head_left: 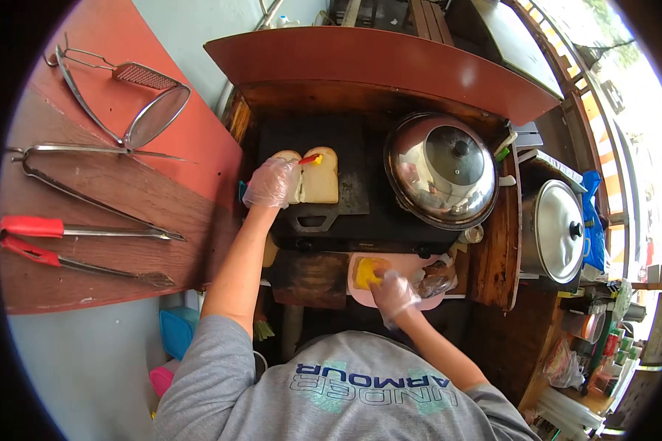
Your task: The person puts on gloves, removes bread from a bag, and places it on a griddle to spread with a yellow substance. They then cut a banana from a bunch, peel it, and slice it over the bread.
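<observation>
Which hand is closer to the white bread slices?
The left. The left hand is at the bread slices, partly covering one; the right hand is farther off, over the pink tray, nearer the body.

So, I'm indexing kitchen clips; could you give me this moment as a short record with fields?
Left hand: clear-gloved, appears to hold a red spreader with yellow on its tip
Right hand: clear-gloved, at the yellow spread on a pink tray
Bread slices: side by side on a dark griddle plate
Right of bread: domed metal lid, glass centre
Left board: red-handled tongs, strainer, grater
</observation>
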